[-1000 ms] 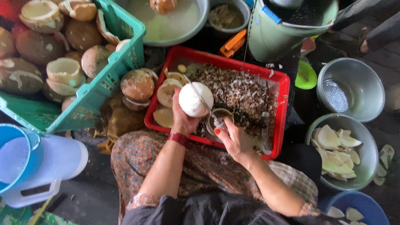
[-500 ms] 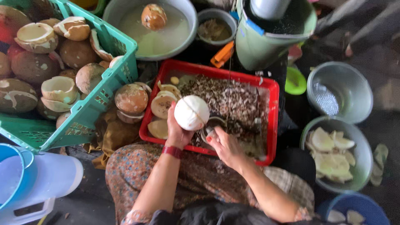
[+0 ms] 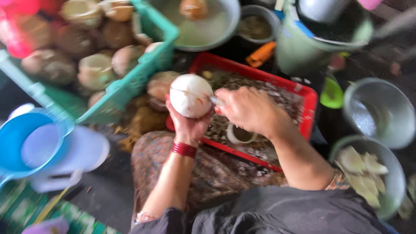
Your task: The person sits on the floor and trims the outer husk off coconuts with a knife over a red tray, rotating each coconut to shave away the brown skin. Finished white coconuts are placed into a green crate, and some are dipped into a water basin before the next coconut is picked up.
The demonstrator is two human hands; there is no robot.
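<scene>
Half-hidden blade [image 3: 215, 100] behind peeled coconut [image 3: 190, 95]

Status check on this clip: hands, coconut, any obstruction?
Left hand cups peeled white coconut from below. Right hand works its side. Red tray beneath; nothing blocking.

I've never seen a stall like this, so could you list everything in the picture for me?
round peeled white coconut: one, white, held up over the tray
red plastic tray of brown shavings: one, red, centre
green plastic crate of husked coconuts: one, green, upper left
metal basin of cloudy water: one, grey, top
blue plastic scoop: one, blue, left
grey bowl of white coconut pieces: one, lower right
empty metal bowl: one, right
left hand: holds the coconut
right hand: beside the coconut, tool blurred
</scene>
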